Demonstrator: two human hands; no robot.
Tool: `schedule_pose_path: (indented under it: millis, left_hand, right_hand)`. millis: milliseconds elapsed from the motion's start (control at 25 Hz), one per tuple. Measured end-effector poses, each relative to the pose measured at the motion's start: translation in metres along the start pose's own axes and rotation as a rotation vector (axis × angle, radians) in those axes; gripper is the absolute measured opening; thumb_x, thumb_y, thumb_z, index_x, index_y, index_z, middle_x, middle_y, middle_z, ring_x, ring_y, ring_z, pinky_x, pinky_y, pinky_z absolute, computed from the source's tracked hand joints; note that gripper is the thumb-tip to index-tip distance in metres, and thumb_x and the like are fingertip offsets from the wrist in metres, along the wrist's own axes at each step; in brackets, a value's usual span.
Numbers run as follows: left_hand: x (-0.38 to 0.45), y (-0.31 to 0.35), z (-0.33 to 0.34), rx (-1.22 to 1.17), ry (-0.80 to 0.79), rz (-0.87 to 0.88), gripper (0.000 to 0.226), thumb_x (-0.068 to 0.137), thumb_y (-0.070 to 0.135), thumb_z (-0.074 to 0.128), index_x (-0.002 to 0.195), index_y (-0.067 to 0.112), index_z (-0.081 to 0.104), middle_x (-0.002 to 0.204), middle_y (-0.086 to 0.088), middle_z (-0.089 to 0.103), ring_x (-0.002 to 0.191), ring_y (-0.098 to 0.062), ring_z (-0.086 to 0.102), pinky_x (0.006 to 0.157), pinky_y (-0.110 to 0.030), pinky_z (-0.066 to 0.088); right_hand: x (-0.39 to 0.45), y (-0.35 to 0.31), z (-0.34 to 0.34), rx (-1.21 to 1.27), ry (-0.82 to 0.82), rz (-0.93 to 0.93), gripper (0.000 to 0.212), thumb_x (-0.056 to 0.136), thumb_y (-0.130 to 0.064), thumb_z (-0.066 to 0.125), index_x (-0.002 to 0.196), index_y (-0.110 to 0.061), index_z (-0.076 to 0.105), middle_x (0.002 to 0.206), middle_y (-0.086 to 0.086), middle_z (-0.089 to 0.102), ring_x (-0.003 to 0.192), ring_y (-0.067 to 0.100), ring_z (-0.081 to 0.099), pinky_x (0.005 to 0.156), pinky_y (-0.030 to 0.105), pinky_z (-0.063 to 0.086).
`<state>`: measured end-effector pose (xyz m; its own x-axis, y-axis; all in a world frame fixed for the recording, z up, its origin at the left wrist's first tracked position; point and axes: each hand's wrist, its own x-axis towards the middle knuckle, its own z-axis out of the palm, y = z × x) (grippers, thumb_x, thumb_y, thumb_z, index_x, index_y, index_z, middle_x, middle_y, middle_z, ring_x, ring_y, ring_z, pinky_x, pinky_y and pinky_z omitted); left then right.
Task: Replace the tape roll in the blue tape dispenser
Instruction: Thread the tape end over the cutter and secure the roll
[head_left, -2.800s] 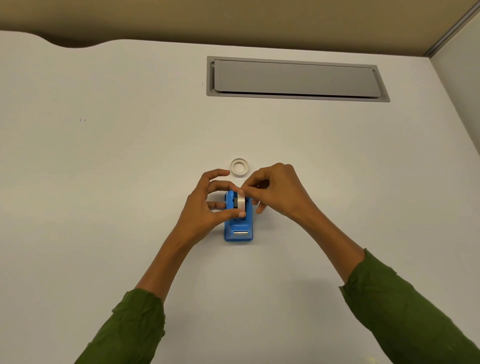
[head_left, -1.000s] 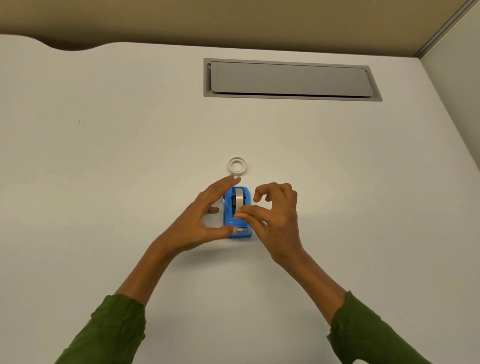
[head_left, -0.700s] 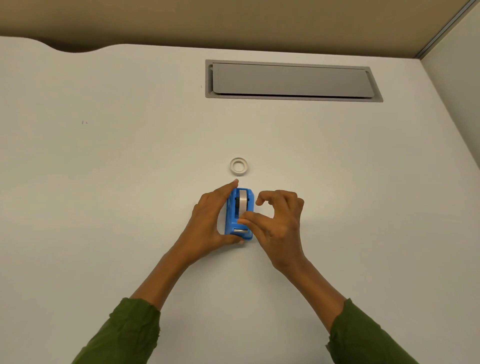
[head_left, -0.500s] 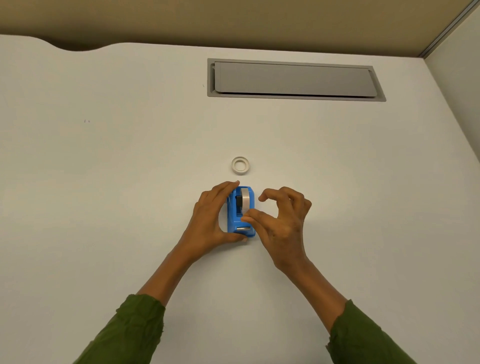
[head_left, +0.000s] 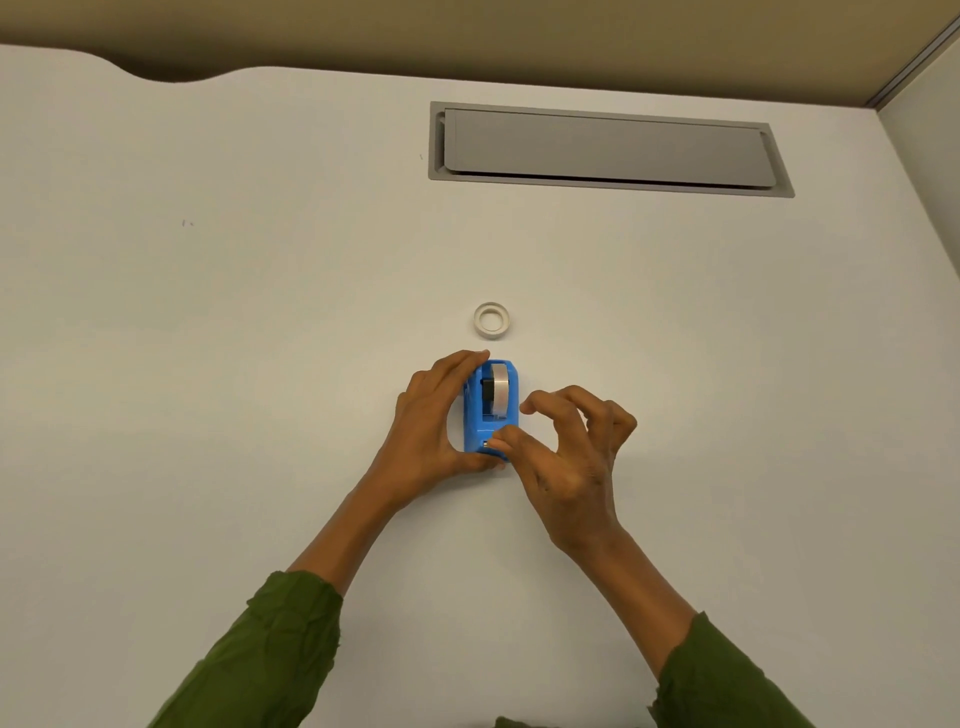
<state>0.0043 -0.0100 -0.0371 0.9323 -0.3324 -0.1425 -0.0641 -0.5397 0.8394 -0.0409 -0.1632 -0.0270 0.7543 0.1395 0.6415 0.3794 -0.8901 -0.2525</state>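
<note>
White table (head_left: 208, 338) with a curved far edge; a long grey rectangular hatch cover (head_left: 608, 150) is set flush into it near the back, beige wall (head_left: 519, 31) behind

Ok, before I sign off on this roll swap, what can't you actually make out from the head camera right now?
- Cutter end of the blue dispenser: covered by the right hand's thumb, so whether the tape end is on the blade is hidden.
- Dispenser's left side: hidden behind the left hand.
- How the tape roll sits on its hub: too small to tell.
- Loose ring on the desk: too small to tell whether any tape is left.
</note>
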Motion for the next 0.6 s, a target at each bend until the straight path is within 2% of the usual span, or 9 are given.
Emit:
schedule_pose_path:
  millis: [240, 440, 600]
  left_hand:
    - [-0.0021, 0.0043, -0.0027, -0.014, -0.008, 0.003, 0.092, 0.063, 0.029, 0.083, 0.139, 0.017, 0.032, 0.146, -0.001, 0.036, 0.128, -0.013, 0.036, 0.108, -0.035, 0.033]
    - [-0.0028, 0.0052, -0.0042, -0.010, -0.020, 0.005, 0.093, 0.063, 0.027, 0.083, 0.139, 0.016, 0.031, 0.147, -0.002, 0.035, 0.130, -0.017, 0.036, 0.110, -0.043, 0.033]
    - [-0.0022, 0.0041, -0.0035, -0.006, -0.019, 0.011, 0.093, 0.062, 0.026, 0.083, 0.139, 0.014, 0.032, 0.147, -0.003, 0.035, 0.131, -0.018, 0.036, 0.110, -0.044, 0.033]
  right_hand:
    - [-0.0072, -0.0023, 0.0030, -0.010, 0.006, 0.010, 0.010, 0.070, -0.018, 0.083, 0.074, -0.017, 0.073, 0.107, 0.000, 0.051, 0.103, 0.021, 0.045, 0.077, 0.042, 0.028]
    - [-0.0103, -0.0046, -0.0011, -0.008, 0.010, 0.009, 0.009, 0.074, -0.024, 0.076, 0.074, -0.015, 0.075, 0.106, 0.000, 0.050, 0.101, 0.022, 0.045, 0.077, 0.041, 0.028]
    - [-0.0104, -0.0070, -0.0014, 0.002, 0.020, 0.024, 0.013, 0.077, -0.027, 0.073, 0.075, -0.014, 0.076, 0.106, 0.000, 0.050, 0.099, 0.022, 0.045, 0.076, 0.042, 0.029]
